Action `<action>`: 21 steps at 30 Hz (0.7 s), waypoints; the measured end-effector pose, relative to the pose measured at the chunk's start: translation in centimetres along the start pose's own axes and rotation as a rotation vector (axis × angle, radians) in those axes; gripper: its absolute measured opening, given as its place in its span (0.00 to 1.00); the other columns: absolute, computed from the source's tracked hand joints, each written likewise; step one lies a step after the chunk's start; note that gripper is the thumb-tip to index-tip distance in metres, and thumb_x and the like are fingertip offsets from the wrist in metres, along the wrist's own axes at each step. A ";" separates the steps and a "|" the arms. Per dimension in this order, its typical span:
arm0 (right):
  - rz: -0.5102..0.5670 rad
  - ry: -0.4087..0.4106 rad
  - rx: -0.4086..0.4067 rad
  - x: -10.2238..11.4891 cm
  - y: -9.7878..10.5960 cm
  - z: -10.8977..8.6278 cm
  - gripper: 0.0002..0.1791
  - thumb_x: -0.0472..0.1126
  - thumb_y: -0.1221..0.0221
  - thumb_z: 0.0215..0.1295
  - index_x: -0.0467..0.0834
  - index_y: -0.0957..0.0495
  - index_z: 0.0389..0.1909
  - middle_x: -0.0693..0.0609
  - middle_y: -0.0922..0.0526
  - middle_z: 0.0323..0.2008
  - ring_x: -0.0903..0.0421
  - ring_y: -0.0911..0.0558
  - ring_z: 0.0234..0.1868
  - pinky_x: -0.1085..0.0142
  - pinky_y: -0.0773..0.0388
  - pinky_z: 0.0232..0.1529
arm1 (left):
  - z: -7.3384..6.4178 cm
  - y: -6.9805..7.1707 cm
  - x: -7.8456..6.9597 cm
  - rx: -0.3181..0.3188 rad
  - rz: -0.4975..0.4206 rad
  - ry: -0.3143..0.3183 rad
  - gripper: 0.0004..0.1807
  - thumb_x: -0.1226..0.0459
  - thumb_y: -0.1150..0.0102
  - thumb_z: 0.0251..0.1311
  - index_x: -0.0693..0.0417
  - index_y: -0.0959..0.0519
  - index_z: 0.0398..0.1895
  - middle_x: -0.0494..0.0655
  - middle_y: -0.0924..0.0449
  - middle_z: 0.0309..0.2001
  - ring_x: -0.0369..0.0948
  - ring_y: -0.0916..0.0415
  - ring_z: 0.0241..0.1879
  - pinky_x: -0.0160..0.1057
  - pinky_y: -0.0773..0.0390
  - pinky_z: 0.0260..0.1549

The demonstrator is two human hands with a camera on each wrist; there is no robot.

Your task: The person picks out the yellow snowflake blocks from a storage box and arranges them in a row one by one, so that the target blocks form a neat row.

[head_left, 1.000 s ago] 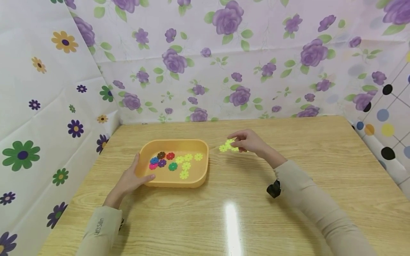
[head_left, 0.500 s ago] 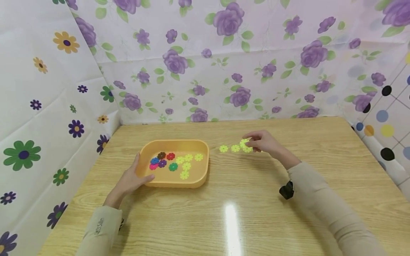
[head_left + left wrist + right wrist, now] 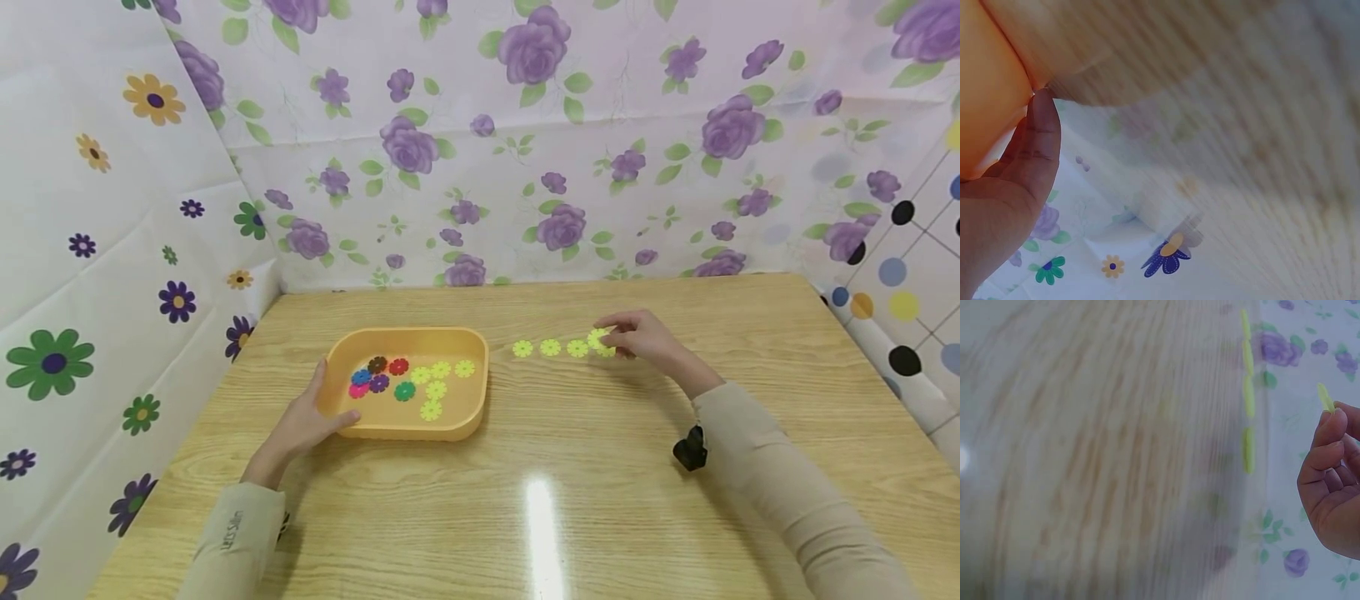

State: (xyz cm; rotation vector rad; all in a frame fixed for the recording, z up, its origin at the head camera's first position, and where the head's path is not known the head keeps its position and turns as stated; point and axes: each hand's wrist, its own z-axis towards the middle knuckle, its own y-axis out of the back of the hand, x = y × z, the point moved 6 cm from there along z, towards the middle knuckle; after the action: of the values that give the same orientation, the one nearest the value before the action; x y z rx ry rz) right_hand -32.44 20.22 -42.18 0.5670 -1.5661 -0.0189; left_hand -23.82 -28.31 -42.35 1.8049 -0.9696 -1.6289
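Note:
My left hand [image 3: 303,425] grips the left end of an orange plastic tray [image 3: 408,431], thumb over its front rim. The left wrist view shows fingers [image 3: 1041,137] against the tray's outer wall [image 3: 991,81]. Between right thumb and forefinger, the right hand [image 3: 643,340] pinches a yellow flower-shaped disc [image 3: 597,338]. The right wrist view has this disc [image 3: 1325,398] raised on edge, apart from a row of similar yellow discs [image 3: 1248,397] flat on the table. That row [image 3: 550,347] runs rightward from the tray; its right end is partly hidden by the held disc and fingers.
Inside the tray lie several more yellow discs [image 3: 436,389], plus a green disc [image 3: 405,391], a red disc [image 3: 399,366] and a cluster of brown, blue, purple and pink ones [image 3: 362,377]. Flowered cloth [image 3: 480,167] borders the wooden table [image 3: 600,517] at the back.
My right hand has shifted to the right along the row with the pinched yellow disc, uncovering more of the discs on the table. The left hand and tray stay where they were.

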 end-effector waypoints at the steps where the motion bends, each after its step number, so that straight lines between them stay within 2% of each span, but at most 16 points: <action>1: -0.003 -0.005 -0.003 -0.2 0.1 0.0 0.22 0.34 0.45 0.62 0.30 0.31 0.56 0.34 0.24 0.29 0.51 0.29 0.20 0.61 0.31 0.20 | 0.0 0.0 0.0 -0.001 0.000 0.000 0.60 0.47 0.38 0.51 0.56 0.73 0.70 0.72 0.60 0.67 0.67 0.55 0.63 0.64 0.51 0.58; 9: -0.050 -0.035 -0.007 -1.6 1.3 -0.3 0.21 0.35 0.45 0.63 0.31 0.31 0.56 0.34 0.24 0.29 0.54 0.30 0.19 0.63 0.31 0.20 | 0.0 0.0 0.1 0.000 -0.002 0.003 0.61 0.47 0.38 0.50 0.55 0.74 0.70 0.73 0.60 0.67 0.67 0.55 0.63 0.64 0.50 0.58; 14: -0.062 -0.067 -0.007 -2.8 2.1 -0.6 0.22 0.35 0.46 0.63 0.31 0.32 0.57 0.38 0.23 0.25 0.56 0.31 0.17 0.66 0.33 0.18 | 0.1 -0.1 0.3 0.000 -0.002 0.012 0.60 0.47 0.38 0.50 0.53 0.74 0.70 0.72 0.61 0.67 0.67 0.56 0.63 0.64 0.50 0.58; 21: -0.073 -0.122 -0.035 -4.1 3.0 -0.9 0.23 0.36 0.44 0.62 0.31 0.32 0.57 0.45 0.22 0.26 0.58 0.27 0.18 0.67 0.26 0.22 | 0.1 -0.2 0.2 0.001 -0.011 0.028 0.60 0.46 0.39 0.50 0.51 0.75 0.70 0.71 0.62 0.67 0.67 0.57 0.64 0.64 0.51 0.58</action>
State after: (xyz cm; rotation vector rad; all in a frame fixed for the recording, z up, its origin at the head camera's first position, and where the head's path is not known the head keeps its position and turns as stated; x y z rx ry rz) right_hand -32.78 24.63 -44.80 0.6041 -1.6597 -0.1386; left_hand -23.87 -28.38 -42.61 1.8316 -0.9495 -1.6055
